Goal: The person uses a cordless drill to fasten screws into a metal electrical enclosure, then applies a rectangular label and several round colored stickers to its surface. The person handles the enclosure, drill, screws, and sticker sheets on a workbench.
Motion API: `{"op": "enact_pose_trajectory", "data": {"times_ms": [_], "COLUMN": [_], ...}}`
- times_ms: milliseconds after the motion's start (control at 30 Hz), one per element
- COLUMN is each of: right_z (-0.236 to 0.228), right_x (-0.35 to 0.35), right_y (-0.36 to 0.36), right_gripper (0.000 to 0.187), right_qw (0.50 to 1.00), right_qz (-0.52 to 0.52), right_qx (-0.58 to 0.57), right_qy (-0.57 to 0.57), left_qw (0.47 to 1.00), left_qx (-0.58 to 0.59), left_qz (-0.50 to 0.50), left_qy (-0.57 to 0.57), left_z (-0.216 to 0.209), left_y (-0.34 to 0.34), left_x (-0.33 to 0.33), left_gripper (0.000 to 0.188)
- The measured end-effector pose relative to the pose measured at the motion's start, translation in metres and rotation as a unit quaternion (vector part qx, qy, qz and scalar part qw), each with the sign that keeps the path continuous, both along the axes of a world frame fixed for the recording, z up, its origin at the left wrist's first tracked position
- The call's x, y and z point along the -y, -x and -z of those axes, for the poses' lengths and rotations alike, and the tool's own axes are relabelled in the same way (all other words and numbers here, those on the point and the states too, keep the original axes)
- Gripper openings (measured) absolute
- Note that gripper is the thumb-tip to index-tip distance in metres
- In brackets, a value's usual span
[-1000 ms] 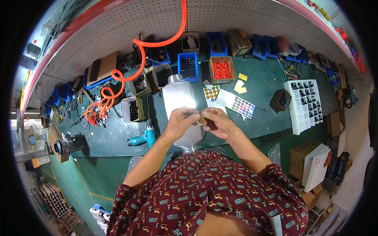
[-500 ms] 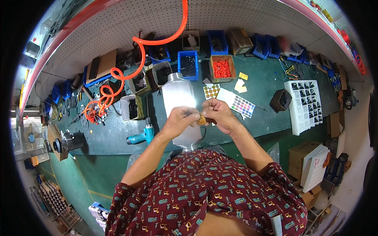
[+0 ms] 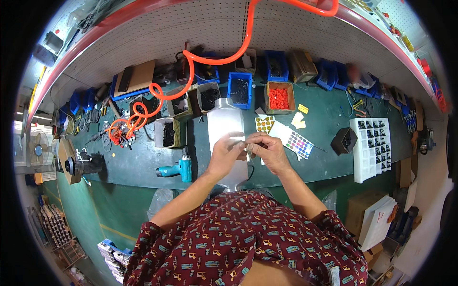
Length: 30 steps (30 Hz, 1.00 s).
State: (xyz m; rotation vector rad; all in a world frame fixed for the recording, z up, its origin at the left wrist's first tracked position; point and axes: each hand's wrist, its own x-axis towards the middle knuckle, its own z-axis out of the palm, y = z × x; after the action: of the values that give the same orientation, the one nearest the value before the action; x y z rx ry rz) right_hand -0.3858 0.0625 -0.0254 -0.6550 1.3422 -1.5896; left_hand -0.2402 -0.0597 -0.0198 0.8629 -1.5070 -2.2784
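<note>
One small piece [image 3: 249, 151], too blurred to identify, is sitting between the right hand's [image 3: 269, 152] pinched thumb and fingers, above a silver metal housing [image 3: 225, 120]. Just beside it the left hand [image 3: 225, 155] is holding its thumb and fingers narrowly together, though whether they are gripping the piece I cannot tell. On the green bench [image 3: 138, 169], a teal drill [image 3: 185, 170] is lying to the left and a white sheet of coloured dots [image 3: 299, 144] to the right.

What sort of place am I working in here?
Probably an assembly workshop: the green workbench holds a teal power drill, many loose red parts in a box, and a white compartment tray.
</note>
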Motion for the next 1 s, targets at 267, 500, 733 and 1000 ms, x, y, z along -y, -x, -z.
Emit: {"op": "enact_pose_trajectory", "data": {"times_ms": [267,500,733,1000], "right_z": [0.018,0.033,0.034,0.069], "right_x": [0.016,0.025,0.063,0.094], "right_y": [-0.002,0.032,0.010,0.006], "right_gripper": [0.007,0.007,0.017,0.018], "right_qw": [0.993,0.938,0.983,0.976], "right_qz": [0.020,0.223,0.058,0.077], "right_qx": [0.107,0.264,0.057,-0.070], "right_qy": [-0.046,-0.025,-0.166,-0.193], "left_qw": [0.990,0.988,0.985,0.950], "left_qx": [-0.001,0.065,0.101,0.163], "left_qz": [0.032,-0.135,-0.135,-0.162], "left_qy": [0.135,0.044,0.042,0.210], "left_z": [0.033,0.042,0.057,0.086], "left_y": [-0.021,-0.025,-0.019,-0.005], "left_x": [0.022,0.042,0.054,0.072], "left_gripper": [0.009,0.012,0.016,0.024]}}
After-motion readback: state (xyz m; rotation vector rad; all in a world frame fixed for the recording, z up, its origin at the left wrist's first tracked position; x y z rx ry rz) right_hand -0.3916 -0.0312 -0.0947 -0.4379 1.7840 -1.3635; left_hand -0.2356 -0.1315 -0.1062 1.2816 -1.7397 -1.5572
